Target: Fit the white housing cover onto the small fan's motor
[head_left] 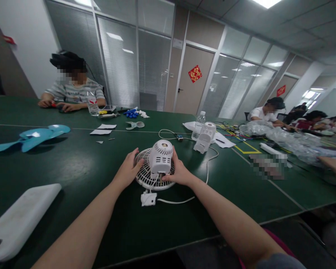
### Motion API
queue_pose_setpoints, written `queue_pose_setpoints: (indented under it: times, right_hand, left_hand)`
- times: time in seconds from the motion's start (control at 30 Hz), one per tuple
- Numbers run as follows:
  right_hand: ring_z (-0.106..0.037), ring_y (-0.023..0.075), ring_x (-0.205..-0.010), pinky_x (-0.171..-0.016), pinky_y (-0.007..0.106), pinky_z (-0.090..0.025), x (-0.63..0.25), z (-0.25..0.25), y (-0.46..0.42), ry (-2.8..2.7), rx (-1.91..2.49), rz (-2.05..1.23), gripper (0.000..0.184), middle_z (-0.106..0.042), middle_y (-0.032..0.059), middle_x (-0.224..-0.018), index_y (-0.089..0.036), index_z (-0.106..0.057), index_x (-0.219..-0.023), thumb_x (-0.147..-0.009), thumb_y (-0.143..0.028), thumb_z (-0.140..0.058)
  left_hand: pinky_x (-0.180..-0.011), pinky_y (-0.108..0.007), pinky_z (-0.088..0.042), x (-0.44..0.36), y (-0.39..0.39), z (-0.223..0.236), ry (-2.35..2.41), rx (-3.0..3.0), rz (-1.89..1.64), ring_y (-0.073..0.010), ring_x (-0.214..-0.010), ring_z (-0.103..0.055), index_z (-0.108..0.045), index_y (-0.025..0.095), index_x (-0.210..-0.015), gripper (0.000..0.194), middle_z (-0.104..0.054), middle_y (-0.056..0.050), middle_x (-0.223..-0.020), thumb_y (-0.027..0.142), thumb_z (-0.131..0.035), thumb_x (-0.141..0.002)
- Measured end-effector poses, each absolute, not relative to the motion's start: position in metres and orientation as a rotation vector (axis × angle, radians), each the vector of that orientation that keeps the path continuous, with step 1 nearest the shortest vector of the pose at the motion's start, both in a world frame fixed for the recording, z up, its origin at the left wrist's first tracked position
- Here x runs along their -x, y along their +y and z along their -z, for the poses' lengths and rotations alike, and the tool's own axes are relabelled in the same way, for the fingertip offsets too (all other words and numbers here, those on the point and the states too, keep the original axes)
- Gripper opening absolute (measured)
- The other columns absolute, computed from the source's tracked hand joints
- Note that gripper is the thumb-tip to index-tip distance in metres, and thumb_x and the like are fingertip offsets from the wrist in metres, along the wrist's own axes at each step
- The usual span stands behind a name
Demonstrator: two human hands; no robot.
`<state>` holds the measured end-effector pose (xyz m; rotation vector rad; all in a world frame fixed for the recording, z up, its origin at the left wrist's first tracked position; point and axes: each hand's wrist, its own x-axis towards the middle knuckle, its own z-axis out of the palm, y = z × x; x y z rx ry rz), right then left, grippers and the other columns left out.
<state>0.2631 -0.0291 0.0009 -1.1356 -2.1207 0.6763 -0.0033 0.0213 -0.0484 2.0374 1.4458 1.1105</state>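
"Tally first: how many of each?"

"Two motor housings, both white. The near housing (161,158) sits over one round grille (144,175) on the green table (81,164), straight ahead; the far housing (205,136) stands farther back, to the right."

"And who has hold of what?"

"Left hand (127,170) is open, thumb and fingers apart at the grille's left rim; I can't tell whether it presses there. Right hand (181,172) is closed round the near housing's right side, thumb low."

"Blades?"

"Two: a big blue blade (39,138) at left, a small greyish blade (140,124) farther back. Two paper slips (100,132) lie between them. Two clear bottles, too: the left bottle (92,104) by a person in stripes (72,93), the right bottle (199,125) behind the far housing."

"What else is around?"

"One small white piece (148,199) just before the grille, one white slab (25,220) near left, clear wrapping (285,138) heaped at right."

"Anything in the way?"

"The near housing hides the grille's middle and some right-hand fingers. The far housing partly covers its bottle."
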Motion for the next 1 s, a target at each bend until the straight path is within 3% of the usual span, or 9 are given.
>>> queue_pose_setpoints:
  times: [0.23, 0.43, 0.6, 0.8, 0.9, 1.0]
  right_hand:
    - [-0.022, 0.0347, -0.142, -0.115, 0.054, -0.017, -0.263, -0.003, -0.030, -2.129, 1.188, -0.643, 0.135, -0.023, 0.0137, -0.155, -0.026, 0.013, -0.152, -0.060, -0.056, -0.081]
    - [-0.021, 0.0347, -0.142, -0.115, 0.054, -0.015, -0.269, -0.008, -0.036, -2.154, 1.269, -0.629, 0.132, -0.024, 0.0136, -0.155, -0.024, 0.008, -0.153, -0.060, -0.061, -0.079]
    - [-0.021, 0.0326, -0.143, -0.116, 0.052, -0.016, -0.277, -0.008, -0.037, -2.189, 1.220, -0.601, 0.129, -0.020, 0.0115, -0.156, -0.025, 0.004, -0.153, -0.061, -0.064, -0.077]
    - [-0.022, 0.0312, -0.142, -0.115, 0.053, -0.020, -0.283, -0.008, -0.036, -2.206, 1.208, -0.590, 0.115, -0.025, 0.0089, -0.155, -0.025, -0.013, -0.152, -0.063, -0.069, -0.072]
    - [-0.023, 0.0311, -0.142, -0.115, 0.053, -0.019, -0.283, -0.010, -0.037, -2.207, 1.211, -0.603, 0.115, -0.026, 0.0085, -0.155, -0.024, -0.015, -0.151, -0.062, -0.070, -0.072]
    - [-0.024, 0.0322, -0.141, -0.116, 0.053, -0.017, -0.283, -0.011, -0.036, -2.198, 1.262, -0.629, 0.117, -0.026, 0.0078, -0.155, -0.025, -0.013, -0.152, -0.061, -0.069, -0.073]
  left_hand:
    - [-0.101, -0.043, -0.042, 0.016, 0.025, 0.045, 1.664, -1.936, -0.770, -0.0301, -0.123, -0.054, -0.047, 0.022, -0.137, 0.067, -0.055, -0.011, -0.137, 0.066, -0.028, -0.090]
    - [-0.091, -0.039, -0.048, 0.013, 0.025, 0.044, 1.721, -1.886, -0.725, -0.0277, -0.111, -0.063, -0.049, 0.028, -0.135, 0.065, -0.064, -0.007, -0.127, 0.069, -0.030, -0.087]
    - [-0.091, -0.040, -0.048, 0.014, 0.035, 0.054, 1.749, -1.869, -0.651, -0.0283, -0.109, -0.063, -0.046, 0.029, -0.137, 0.066, -0.061, -0.005, -0.130, 0.069, -0.031, -0.087]
    - [-0.089, -0.044, -0.050, 0.013, 0.037, 0.054, 1.809, -1.887, -0.568, -0.0296, -0.107, -0.063, -0.041, 0.030, -0.140, 0.067, -0.060, -0.006, -0.132, 0.069, -0.030, -0.087]
    - [-0.089, -0.044, -0.050, 0.013, 0.038, 0.054, 1.813, -1.899, -0.547, -0.0301, -0.106, -0.064, -0.040, 0.028, -0.141, 0.070, -0.060, -0.008, -0.131, 0.070, -0.027, -0.087]
    - [-0.090, -0.044, -0.050, 0.013, 0.042, 0.059, 1.837, -1.905, -0.539, -0.0281, -0.106, -0.063, -0.040, 0.031, -0.139, 0.067, -0.062, -0.002, -0.129, 0.071, -0.026, -0.087]
